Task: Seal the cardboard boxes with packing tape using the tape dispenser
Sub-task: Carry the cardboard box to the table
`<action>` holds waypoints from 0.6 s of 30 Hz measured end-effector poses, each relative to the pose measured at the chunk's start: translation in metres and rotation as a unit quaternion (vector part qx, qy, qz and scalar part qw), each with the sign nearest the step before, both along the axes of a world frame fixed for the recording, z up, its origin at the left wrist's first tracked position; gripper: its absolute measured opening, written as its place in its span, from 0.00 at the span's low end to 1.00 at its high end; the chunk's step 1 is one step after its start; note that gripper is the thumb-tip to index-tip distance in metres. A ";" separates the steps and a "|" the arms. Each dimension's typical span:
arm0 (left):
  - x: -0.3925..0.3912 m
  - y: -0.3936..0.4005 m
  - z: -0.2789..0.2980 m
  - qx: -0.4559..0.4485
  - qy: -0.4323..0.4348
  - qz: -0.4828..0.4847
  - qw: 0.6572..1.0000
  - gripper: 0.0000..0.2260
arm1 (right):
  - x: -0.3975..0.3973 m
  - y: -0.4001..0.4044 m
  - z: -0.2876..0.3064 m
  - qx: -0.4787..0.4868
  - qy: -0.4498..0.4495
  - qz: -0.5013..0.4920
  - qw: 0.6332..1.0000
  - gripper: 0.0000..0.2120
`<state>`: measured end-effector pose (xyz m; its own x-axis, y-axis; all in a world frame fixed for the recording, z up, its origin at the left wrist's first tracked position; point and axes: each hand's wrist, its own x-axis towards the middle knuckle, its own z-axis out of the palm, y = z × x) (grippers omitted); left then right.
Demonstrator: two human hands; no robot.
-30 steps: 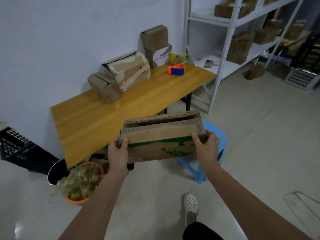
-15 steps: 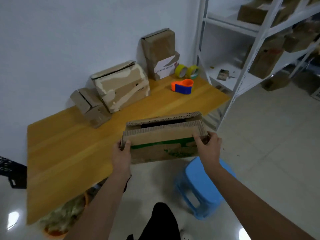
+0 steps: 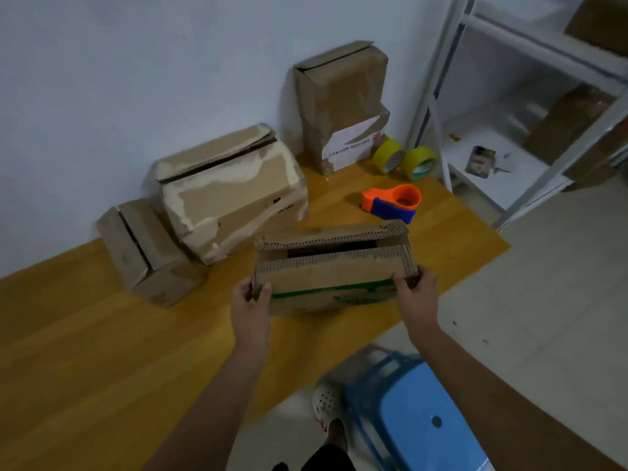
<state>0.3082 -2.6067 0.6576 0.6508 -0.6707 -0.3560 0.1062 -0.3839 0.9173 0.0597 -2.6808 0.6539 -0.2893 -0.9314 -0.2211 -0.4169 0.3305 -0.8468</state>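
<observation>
Your left hand and right hand reach forward with both arms extended, fingers curled around the two ends of the green-printed cardboard box, its top flaps still parted. You hold it over the counter near its right front edge. The orange-and-blue tape dispenser sits just behind, toward the counter's right rear corner.

We see a plain pale blue-grey wall, an orange-brown wooden bench against it, a white metal shelving rack at right, pale tiled floor, a blue plastic stool, dim light.
</observation>
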 end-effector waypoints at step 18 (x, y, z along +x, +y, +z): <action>0.006 -0.049 -0.035 0.031 -0.054 -0.054 0.997 0.15 | -0.011 -0.080 -0.034 0.055 0.054 0.061 0.995 0.20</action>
<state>0.3138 -2.6558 0.6229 0.6130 -0.7173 -0.3312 -0.0361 -0.4442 0.8952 0.0491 -2.7607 0.6201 -0.2033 -0.9331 -0.2966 -0.5468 0.3595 -0.7561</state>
